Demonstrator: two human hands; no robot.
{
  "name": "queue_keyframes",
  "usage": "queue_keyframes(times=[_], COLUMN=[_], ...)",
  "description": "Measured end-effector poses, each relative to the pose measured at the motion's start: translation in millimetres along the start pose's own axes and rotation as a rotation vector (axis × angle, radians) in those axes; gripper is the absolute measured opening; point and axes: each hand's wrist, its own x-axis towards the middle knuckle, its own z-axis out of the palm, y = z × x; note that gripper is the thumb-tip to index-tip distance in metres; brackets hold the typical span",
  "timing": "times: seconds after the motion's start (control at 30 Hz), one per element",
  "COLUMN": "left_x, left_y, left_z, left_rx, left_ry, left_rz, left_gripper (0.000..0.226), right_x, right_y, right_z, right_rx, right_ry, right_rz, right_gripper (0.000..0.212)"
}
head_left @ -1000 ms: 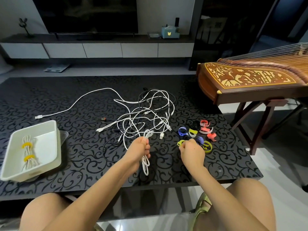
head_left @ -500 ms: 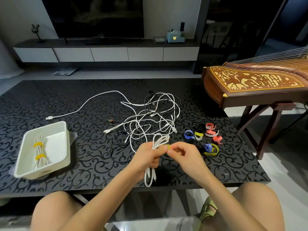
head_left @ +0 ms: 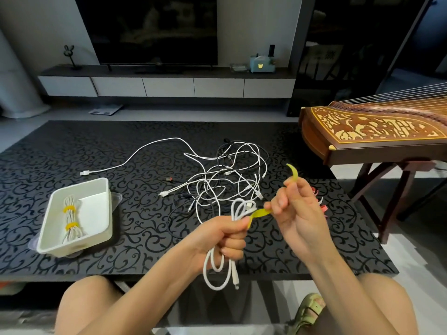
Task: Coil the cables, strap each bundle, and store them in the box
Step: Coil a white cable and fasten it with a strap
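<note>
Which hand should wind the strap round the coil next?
Probably the right. The right hand pinches the strap and can swing it round, while the left hand is busy gripping the coil.

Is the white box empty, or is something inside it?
Not empty. The box holds one coiled white cable bundle, tied with two yellow straps, lying along its left side.

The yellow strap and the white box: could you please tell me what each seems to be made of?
Yellow strap: likely soft fabric, matte; it curls and twists limply. White box: probably rigid plastic, smooth and faintly glossy, with thin walls and rounded corners.
</note>
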Motion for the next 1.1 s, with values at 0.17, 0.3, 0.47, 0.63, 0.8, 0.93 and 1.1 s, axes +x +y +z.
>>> queue_keyframes(times=[0.17, 0.3, 0.47, 0.63, 0.8, 0.93, 1.1], left_x=[-3, 4, 16, 11, 9, 9, 9], left_y=[-2, -1, -1, -8, -15, -23, -27], left_z=[12, 11, 9, 3, 0, 0, -2], left_rx=[0.138, 0.132, 0.385, 0.766, 0.786, 0.58, 0.641], left_ry=[0.075, 0.197, 0.439, 0.475, 0.41, 0.376, 0.545], left_rz=[0.07, 0.118, 0.21, 0.537, 0.67, 0.662, 0.656], left_gripper=[0.016, 0.03, 0.041, 0.037, 0.039, 0.04, 0.038], right_x=[0, -18, -18, -13, -17, -22, -29], right_y=[-5, -4, 4, 20, 32, 47, 51], right_z=[16, 30, 26, 27, 35, 38, 39], right_rx=[-0.299, -0.704, -0.862, -0.749, -0.574, -0.605, -0.738], right_ry=[0.244, 0.211, 0.201, 0.143, 0.213, 0.306, 0.291], right_rz=[-0.093, -0.193, -0.13, 0.161, 0.149, 0.061, 0.027], right_gripper=[0.012, 0.01, 0.02, 0.03, 0.029, 0.017, 0.019])
